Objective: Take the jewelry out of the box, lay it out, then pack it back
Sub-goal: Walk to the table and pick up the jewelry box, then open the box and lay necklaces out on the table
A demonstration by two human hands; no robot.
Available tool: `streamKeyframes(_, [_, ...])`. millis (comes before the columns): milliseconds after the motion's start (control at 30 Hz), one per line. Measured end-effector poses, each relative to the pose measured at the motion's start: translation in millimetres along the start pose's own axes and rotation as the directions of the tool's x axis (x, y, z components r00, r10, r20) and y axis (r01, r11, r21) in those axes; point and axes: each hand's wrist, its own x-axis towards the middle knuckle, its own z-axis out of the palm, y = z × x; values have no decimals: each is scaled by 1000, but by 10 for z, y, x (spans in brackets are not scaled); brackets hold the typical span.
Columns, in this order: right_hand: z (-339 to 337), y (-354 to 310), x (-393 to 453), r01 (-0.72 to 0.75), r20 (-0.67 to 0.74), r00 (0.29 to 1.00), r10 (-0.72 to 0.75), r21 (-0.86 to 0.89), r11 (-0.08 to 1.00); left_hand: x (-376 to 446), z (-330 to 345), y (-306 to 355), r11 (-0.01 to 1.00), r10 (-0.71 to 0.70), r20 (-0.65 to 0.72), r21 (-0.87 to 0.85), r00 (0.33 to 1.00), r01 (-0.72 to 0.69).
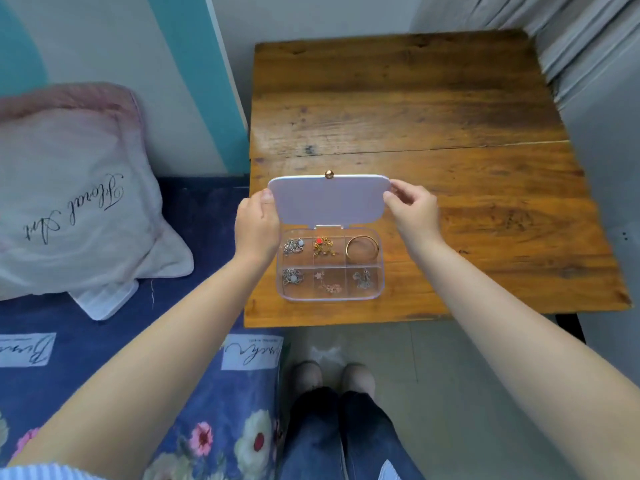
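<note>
A clear plastic jewelry box (382,271) with several compartments rests near the front left edge of the wooden table (450,133). Its pale lilac lid (329,200) stands raised on the far hinge, a small gold clasp (328,174) at its top edge. My left hand (256,226) grips the lid's left side and my right hand (414,209) pinches its right corner. Inside lie a gold bangle (362,248), a gold chain with a red piece (322,245), silver chains (293,246) and a pink-toned chain (329,285).
A bed with a dark blue floral sheet (180,341) and a pale pillow (69,202) lies to the left of the table. My legs and shoes (332,379) stand on the tiled floor in front. A grey curtain (571,46) hangs at the right.
</note>
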Motion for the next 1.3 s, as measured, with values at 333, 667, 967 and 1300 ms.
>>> streamKeyframes(333, [428, 487, 419, 58, 241, 970, 44, -400, 915, 48, 295, -638, 766, 161, 405, 524, 900, -373])
streamKeyframes(667, [527, 482, -377, 725, 786, 618, -21, -560, 402, -144, 300, -486, 273, -82, 701, 699, 708, -660])
streamKeyframes(967, [892, 644, -371, 727, 768, 640, 39, -621, 293, -126, 410, -627, 219, 7, 736, 659, 676, -719])
streamKeyframes(1300, [746, 714, -365, 595, 708, 705, -25, -573, 564, -58, 311, -706, 359, 146, 744, 574, 652, -736])
